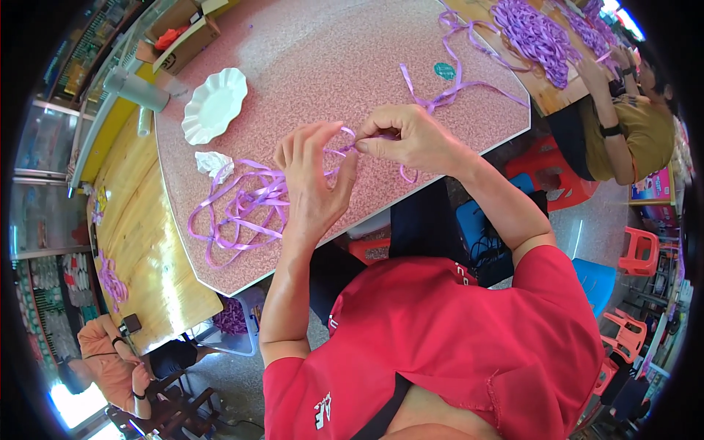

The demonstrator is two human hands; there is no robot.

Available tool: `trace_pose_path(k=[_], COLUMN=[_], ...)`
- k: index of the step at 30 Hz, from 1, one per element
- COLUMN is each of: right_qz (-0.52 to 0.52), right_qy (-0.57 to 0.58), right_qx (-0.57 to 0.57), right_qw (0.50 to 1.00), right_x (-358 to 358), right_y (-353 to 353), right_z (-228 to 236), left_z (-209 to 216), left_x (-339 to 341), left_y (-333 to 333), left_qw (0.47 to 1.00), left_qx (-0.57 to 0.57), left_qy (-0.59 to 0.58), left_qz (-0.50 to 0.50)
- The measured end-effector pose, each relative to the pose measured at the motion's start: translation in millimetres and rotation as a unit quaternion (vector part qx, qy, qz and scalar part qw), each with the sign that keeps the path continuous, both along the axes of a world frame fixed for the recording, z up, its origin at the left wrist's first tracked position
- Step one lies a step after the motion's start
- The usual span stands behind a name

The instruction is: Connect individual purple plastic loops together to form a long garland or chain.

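Note:
Over the near part of a pink speckled table (308, 66), my right hand (411, 139) is closed in a pinch on a thin purple ribbon. Close beside it, my left hand (315, 169) has its fingers raised and apart from the thumb, with strands of the ribbon passing between them. The thumb tip is near the pinched spot, where the ribbon is bunched small. A loose tangle of purple ribbon (249, 198) spreads over the tabletop left of my left hand. Whatever lies inside the right fingertips is hidden.
A white scalloped dish (215, 106), crumpled white tissue (214, 164) and a grey-green bottle (136, 89) are at the left. More ribbon (451, 92) lies far right, near a purple pile (534, 40). One person (623, 132) sits right, another (110, 352) lower left.

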State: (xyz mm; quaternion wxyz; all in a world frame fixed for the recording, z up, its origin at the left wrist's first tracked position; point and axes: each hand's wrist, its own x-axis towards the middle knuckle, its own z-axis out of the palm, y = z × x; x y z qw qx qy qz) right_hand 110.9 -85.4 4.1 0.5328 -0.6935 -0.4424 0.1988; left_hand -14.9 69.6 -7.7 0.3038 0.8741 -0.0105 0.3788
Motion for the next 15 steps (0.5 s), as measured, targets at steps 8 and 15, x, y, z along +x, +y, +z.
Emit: trace_pose_path(k=[8, 15], right_qz=[0.097, 0.113], right_qy=[-0.056, -0.206], right_qx=[-0.003, 0.098], right_qw=[0.994, 0.967], right_x=[1, -15], right_y=[-4, -5], right_z=[2, -11], left_z=[17, 18], left_x=[-13, -40], left_y=[18, 20], left_qw=[0.965, 0.972], left_qx=[0.229, 0.157], left_qy=[0.100, 0.113], left_qz=[-0.082, -0.133])
